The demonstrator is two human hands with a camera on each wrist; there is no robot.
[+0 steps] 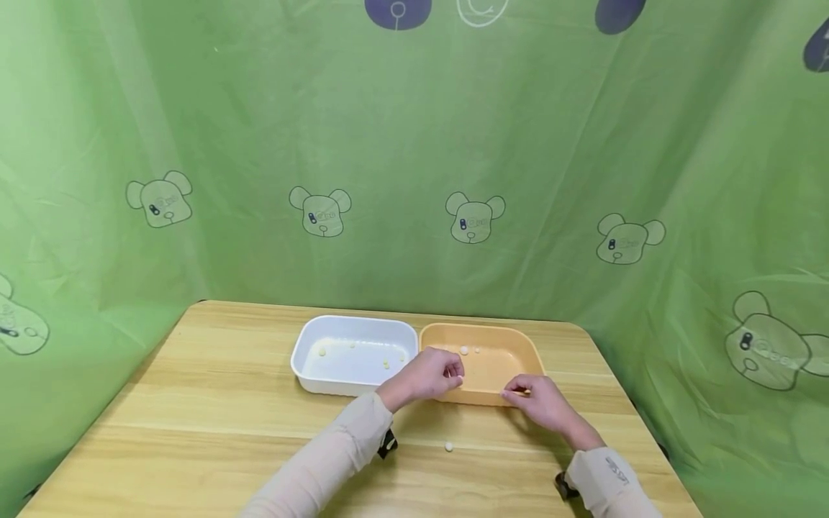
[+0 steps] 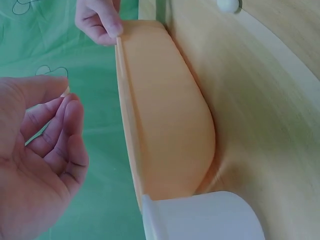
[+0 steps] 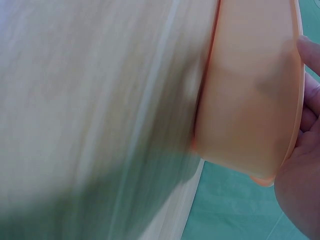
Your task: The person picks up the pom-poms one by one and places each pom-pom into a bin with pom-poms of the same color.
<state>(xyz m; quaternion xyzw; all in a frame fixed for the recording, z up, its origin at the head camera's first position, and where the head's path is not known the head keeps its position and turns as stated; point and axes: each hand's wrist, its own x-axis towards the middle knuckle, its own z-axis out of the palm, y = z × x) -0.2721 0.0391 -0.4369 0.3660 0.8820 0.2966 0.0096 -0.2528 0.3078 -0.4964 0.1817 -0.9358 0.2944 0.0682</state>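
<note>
My left hand [image 1: 432, 373] is over the near left part of an orange tray [image 1: 482, 396]. Its thumb and forefinger pinch a small whitish piece [image 2: 65, 92], mostly covered by the fingertips; its kind cannot be made out. My right hand [image 1: 542, 403] grips the tray's near rim towards the right corner, thumb outside and fingers inside, as the right wrist view shows. Two small white balls [image 1: 464, 350] lie inside the orange tray. Another white ball [image 1: 449, 447] rests on the table in front of it.
A white tray [image 1: 355, 389] stands against the orange tray's left side. Several small yellowish pieces [image 1: 322, 352] lie scattered in it. Both trays are on a wooden table [image 1: 214, 403], with a green curtain [image 1: 395, 266] printed with bear faces behind and at the sides.
</note>
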